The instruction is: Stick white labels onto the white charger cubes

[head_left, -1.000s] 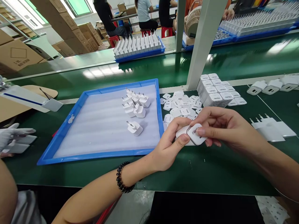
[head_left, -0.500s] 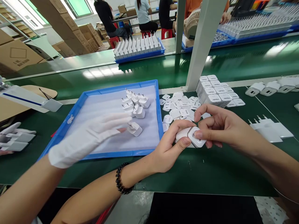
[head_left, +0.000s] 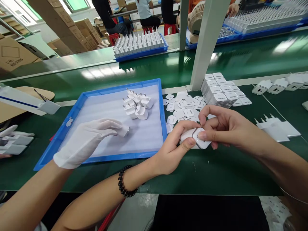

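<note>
Head view. The left hand's (head_left: 168, 150) grip holds a rounded white plastic charger block (head_left: 199, 142) above the dark-green bench (head_left: 216, 176), long axis running roughly left–right; the right hand's (head_left: 231, 128) thumb touches its right end, finger closure undeterminable.

Factory floor: green workbench (head_left: 216, 179), blue trays (head_left: 134, 156), stacked cartons (head_left: 64, 27), people (head_left: 145, 10) on red stools (head_left: 170, 29).
</note>
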A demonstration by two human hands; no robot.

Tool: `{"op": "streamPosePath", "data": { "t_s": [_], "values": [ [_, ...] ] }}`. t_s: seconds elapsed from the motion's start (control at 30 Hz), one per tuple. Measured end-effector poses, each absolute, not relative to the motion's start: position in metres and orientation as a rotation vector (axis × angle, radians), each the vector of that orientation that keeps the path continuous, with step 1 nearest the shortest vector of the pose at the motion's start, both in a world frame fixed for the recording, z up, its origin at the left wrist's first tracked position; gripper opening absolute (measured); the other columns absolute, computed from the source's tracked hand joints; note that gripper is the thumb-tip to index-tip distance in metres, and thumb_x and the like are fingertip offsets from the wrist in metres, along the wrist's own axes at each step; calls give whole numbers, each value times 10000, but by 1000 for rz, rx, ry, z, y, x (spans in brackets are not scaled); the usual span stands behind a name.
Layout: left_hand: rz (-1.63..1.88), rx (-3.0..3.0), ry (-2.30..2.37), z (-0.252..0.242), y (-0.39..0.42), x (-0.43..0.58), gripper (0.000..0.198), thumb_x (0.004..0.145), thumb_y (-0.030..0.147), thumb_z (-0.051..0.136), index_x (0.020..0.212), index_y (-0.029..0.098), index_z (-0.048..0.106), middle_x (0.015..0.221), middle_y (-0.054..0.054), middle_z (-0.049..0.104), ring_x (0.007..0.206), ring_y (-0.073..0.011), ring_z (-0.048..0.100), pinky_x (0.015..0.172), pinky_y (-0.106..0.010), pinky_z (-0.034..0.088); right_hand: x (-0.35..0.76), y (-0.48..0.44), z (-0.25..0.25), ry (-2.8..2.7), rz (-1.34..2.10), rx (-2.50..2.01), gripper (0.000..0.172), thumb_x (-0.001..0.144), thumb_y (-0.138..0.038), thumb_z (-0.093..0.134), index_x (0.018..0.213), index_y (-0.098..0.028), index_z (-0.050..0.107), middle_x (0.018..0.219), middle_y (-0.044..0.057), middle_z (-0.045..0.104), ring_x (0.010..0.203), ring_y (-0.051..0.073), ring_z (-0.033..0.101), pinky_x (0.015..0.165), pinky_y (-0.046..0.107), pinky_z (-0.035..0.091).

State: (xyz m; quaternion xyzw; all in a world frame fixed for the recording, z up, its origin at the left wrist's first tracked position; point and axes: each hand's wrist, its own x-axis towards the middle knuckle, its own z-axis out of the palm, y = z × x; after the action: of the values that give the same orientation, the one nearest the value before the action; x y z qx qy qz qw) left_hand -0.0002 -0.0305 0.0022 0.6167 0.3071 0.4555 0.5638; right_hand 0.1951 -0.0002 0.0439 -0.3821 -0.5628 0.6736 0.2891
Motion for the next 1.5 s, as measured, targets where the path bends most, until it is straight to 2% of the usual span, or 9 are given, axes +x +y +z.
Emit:
{"op": "streamPosePath", "data": {
  "t_s": [0.27, 0.5, 0.7, 0.83, 0.97, 1.1, 1.27, 1.4, 1.5],
  "values": [
    [1016, 1367, 707, -2, -34, 0, 332, 987, 480, 542, 1176, 208, 564, 1091, -72, 600, 1055, -215, 565, 943, -328, 462, 195, -3, 42, -1566, 1694, -1005, 372, 744, -389, 880, 853, -250, 553, 513, -79, 524, 479, 101, 496, 472, 235, 400],
    [1050, 1312, 641, -1, -32, 1, 271, 998, 423, 550, 1161, 208, 567, 1046, -44, 577, 933, -153, 541, 880, -275, 445, 192, -1, 40, -1572, 1644, -1043, 368, 772, -400, 857, 855, -242, 535, 466, -112, 400, 427, 59, 323, 424, 213, 257],
    [1059, 1285, 583, 1, -30, 1, 305, 993, 458, 537, 1131, 186, 548, 885, -26, 587, 789, -145, 551, 809, -290, 463, 187, 0, 35, -1518, 1729, -1012, 422, 745, -410, 877, 921, -234, 536, 555, -88, 549, 519, 87, 499, 492, 207, 340],
    [997, 1364, 506, 1, -30, 1, 279, 935, 361, 638, 1115, 189, 511, 933, -52, 686, 765, -142, 583, 803, -302, 473, 184, 2, 29, -1521, 1757, -945, 359, 854, -498, 762, 945, -225, 547, 507, -89, 524, 482, 89, 466, 496, 215, 332],
    [1026, 1485, 510, 0, -29, 2, 208, 859, 275, 669, 1004, 172, 561, 915, -77, 729, 719, -142, 595, 685, -271, 474, 183, 4, 25, -1554, 1768, -882, 330, 962, -530, 611, 994, -201, 600, 448, -89, 479, 451, 91, 425, 535, 231, 354],
    [1049, 1525, 525, 0, -29, 3, 164, 745, 185, 695, 869, 167, 589, 847, -80, 744, 671, -150, 621, 637, -271, 485, 182, 3, 25, -1591, 1815, -837, 374, 956, -548, 610, 1038, -184, 639, 500, -73, 501, 474, 88, 450, 540, 230, 356],
    [1045, 1518, 558, -1, -31, 2, 173, 690, 194, 734, 797, 161, 602, 852, -90, 735, 709, -167, 646, 628, -273, 513, 182, 3, 26, -1592, 1862, -841, 391, 915, -557, 663, 1025, -181, 654, 639, -27, 594, 548, 102, 511, 562, 240, 403],
    [1005, 1541, 640, 0, -32, 1, 152, 673, 216, 742, 744, 155, 622, 775, -72, 701, 658, -157, 624, 569, -255, 488, 182, 4, 21, -1647, 1882, -860, 389, 914, -565, 661, 1001, -186, 669, 649, -21, 584, 584, 112, 519, 588, 244, 431],
    [1009, 1548, 670, 2, -32, 1, 139, 642, 193, 748, 708, 154, 632, 704, -49, 660, 691, -178, 637, 602, -267, 501, 180, 4, 18, -1665, 1857, -865, 402, 929, -585, 624, 956, -187, 667, 686, -6, 586, 615, 125, 535, 599, 255, 448]
  ]
}}
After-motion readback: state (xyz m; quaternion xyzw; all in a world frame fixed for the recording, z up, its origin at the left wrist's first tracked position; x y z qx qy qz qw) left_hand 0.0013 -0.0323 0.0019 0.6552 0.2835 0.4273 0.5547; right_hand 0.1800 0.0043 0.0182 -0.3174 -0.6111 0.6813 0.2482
